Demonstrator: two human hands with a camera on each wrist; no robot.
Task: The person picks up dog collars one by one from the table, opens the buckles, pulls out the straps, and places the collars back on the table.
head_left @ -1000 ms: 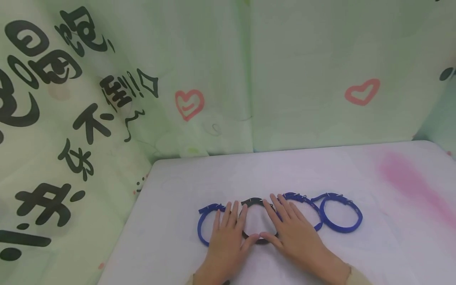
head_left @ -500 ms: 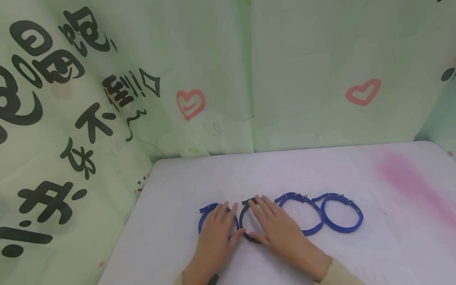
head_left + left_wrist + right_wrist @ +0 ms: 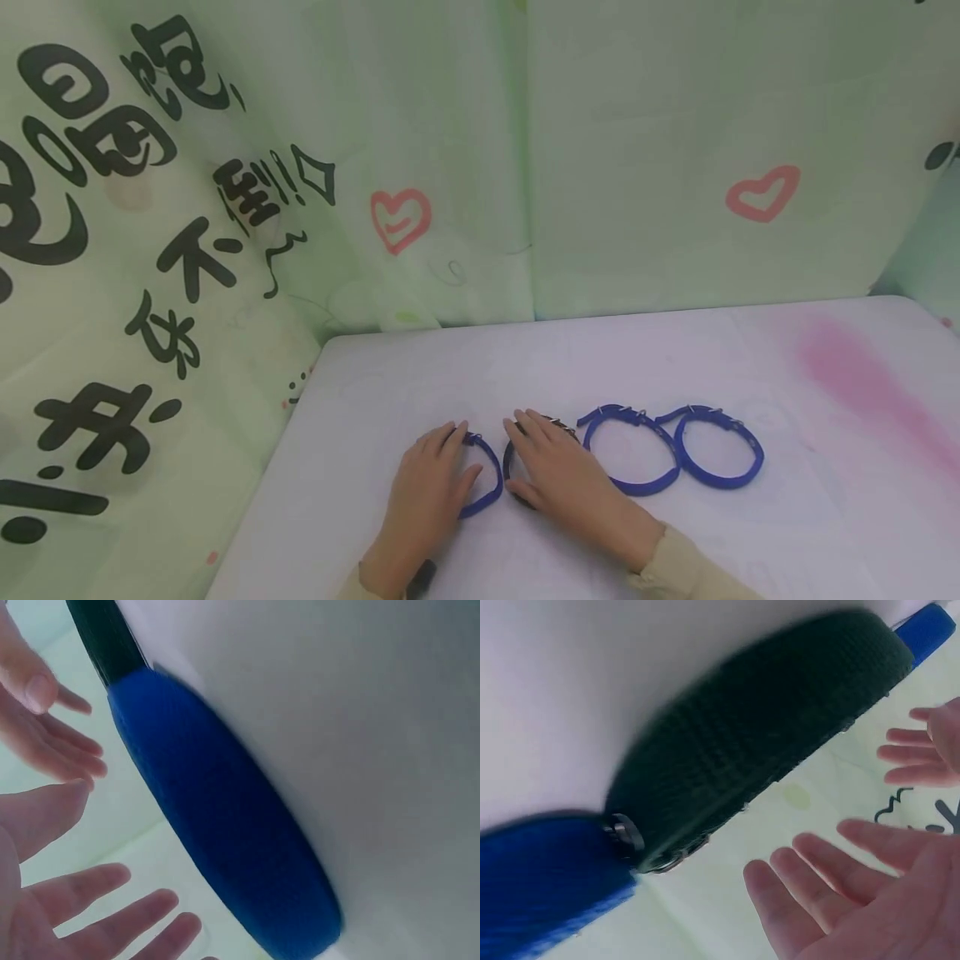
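In the head view, buckled collars lie as rings in a row on the table. My left hand is over the left part of the leftmost blue collar, hiding that side and leaving its right side showing. Over the dark collar beside it is my right hand, covering most of that ring. Relaxed, extended fingers show on the left hand in the left wrist view and on the right hand in the right wrist view. Neither hand grips anything; contact with the collars cannot be told.
Two more blue collars stand to the right, a nearer one and a far right one, touching each other. The white table has a pink patch at right. A green printed curtain hangs behind and at left.
Both hands have moved left. The left hand went from between the leftmost blue collar and the dark one onto the blue collar's left side. The right hand moved across the dark collar.
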